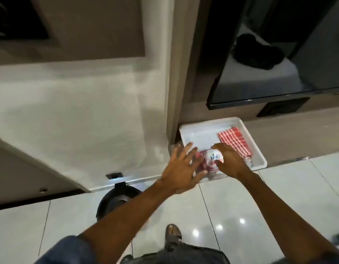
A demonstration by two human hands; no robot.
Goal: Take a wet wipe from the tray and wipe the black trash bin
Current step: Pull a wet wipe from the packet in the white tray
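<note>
Bare tray (198, 137) floor beyond pack (212, 159)

The tray (187, 130) sits on the floor (231, 202), next to a wall corner on its left. In the tray, a wipe pack (212, 159) lies at the near left and a folded cloth (234, 141) lies to its right. The left hand (181, 172) is over the tray's near left corner. The right hand (230, 161) rests on the pack. The trash bin (111, 202) stands on the floor, left of the tray and nearer the person.

Both arms stretched forward; left hand (181, 168) spread open, fingers splayed; right hand (230, 161) curled downward, knuckles up.
</note>
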